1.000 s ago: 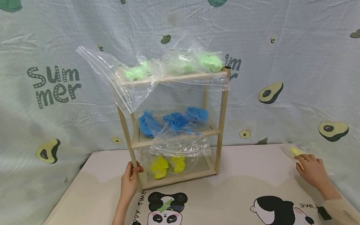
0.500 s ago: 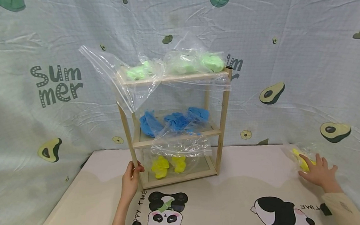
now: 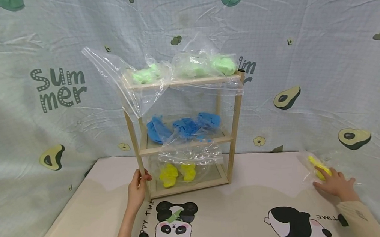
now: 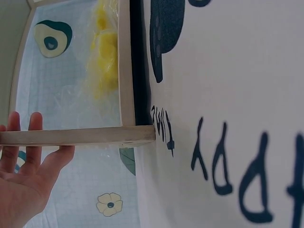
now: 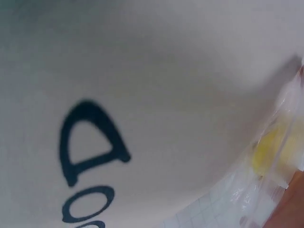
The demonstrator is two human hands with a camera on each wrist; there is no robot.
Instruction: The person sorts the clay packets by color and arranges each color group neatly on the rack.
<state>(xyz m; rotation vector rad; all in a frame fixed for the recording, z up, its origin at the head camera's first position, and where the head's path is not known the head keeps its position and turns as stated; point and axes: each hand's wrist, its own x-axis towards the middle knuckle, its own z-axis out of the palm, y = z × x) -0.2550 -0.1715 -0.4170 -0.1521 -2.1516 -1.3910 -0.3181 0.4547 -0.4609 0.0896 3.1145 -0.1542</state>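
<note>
My left hand (image 3: 136, 191) grips the front left post of a small three-tier wooden shelf (image 3: 189, 189). In the left wrist view, fingers and thumb lie around that post (image 4: 95, 137). At the right end of the table, my right hand (image 3: 339, 186) rests with spread fingers on a clear zip bag holding a yellow lump (image 3: 322, 171). Part of this bag (image 5: 268, 156) shows at the right edge of the right wrist view. Bagged pale green lumps (image 3: 224, 65) lie on the top tier, blue ones (image 3: 186, 127) on the middle, and two yellow ones (image 3: 168, 175) on the bottom.
The zip-bag end (image 3: 193, 156) from the middle tier hangs down before the bottom tier. Another bag corner (image 3: 104, 64) sticks out at the upper left. Behind the shelf hangs a patterned cloth (image 3: 173, 7). The pale tablecloth (image 3: 239, 212) bears panda prints.
My right hand has spread its fingers from a closer hold at the yellow bag's lump, then lowered them slightly onto it. The left hand stays on the post.
</note>
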